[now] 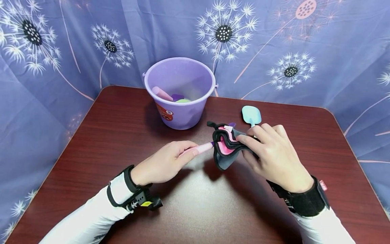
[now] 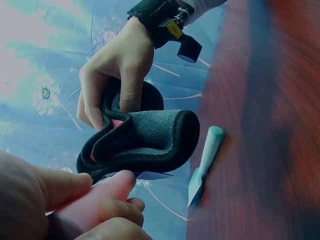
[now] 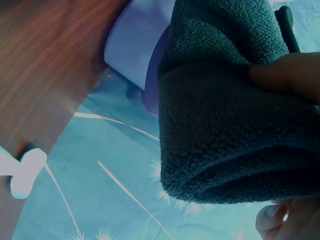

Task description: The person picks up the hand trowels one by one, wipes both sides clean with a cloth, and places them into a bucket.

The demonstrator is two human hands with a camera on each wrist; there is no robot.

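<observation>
My left hand (image 1: 166, 162) grips the pink handle (image 1: 202, 148) of a toy tool, held over the table. Its purple head is mostly hidden behind a folded grey cloth (image 1: 226, 162) with black edging and a pink inner side; a bit of purple shows past the cloth's far edge. My right hand (image 1: 272, 154) pinches the cloth, thumb on one side and fingers on the other. In the right wrist view the thick folds of the cloth (image 3: 215, 130) fill the middle. Just beyond the right hand lies a small light blue toy shovel (image 1: 251, 114).
A purple bucket (image 1: 182, 115) stands at the back of the dark red wooden table (image 1: 122, 115). Inside it are a pink handle (image 1: 162, 94) and purple and green pieces. A blue curtain with dandelion prints (image 1: 170, 27) hangs close behind the table.
</observation>
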